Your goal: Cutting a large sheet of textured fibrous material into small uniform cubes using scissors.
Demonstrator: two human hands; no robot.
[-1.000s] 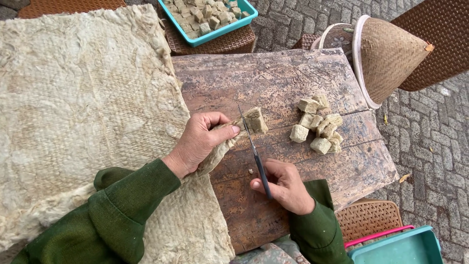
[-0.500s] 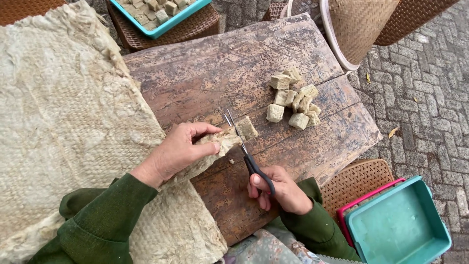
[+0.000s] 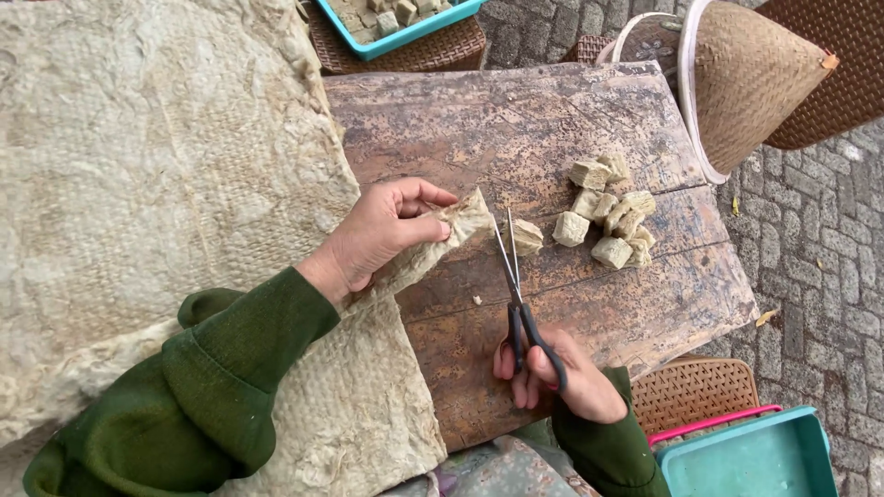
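sheet [image 3: 157, 202] of beige fibrous stuff covers the whole left of the frame, one strip end pinched in the left hand [image 3: 387, 230] at centre. right hand [image 3: 552, 377], lower centre, fingers curled through the scissors [image 3: 517, 294], blades nearly closed beside a cut cube [image 3: 527, 236]. more cubes [image 3: 608, 221] piled right of centre on the wooden table [image 3: 516, 120]. teal tray [image 3: 405, 18] up top.

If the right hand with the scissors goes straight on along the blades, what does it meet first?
Most likely the single cut piece beside the blade tips of the scissors, held by the right hand. Beyond it lies bare wooden table. Depth is unclear.
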